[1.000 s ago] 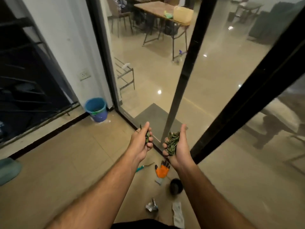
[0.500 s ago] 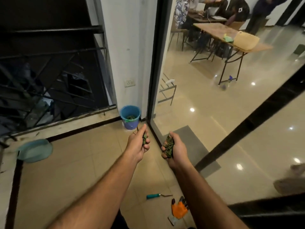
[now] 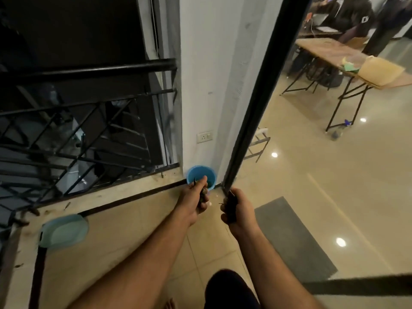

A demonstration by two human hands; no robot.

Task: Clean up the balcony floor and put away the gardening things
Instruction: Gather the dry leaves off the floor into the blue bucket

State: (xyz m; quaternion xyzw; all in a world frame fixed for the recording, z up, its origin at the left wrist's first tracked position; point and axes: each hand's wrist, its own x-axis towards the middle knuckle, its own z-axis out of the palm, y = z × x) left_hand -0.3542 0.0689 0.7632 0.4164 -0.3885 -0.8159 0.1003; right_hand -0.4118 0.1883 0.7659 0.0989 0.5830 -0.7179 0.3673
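Hands are each clutching a wad of leaves: my left hand (image 3: 196, 198) is nearing the blue bucket (image 3: 201, 176) in the balcony corner, my right hand (image 3: 236, 211) just beside it. I'm judging the dumping step; next, both need opening over the rim.

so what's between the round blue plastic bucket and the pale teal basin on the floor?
Head view: only bare beige tile and the dark border strip between blue bucket and teal basin.
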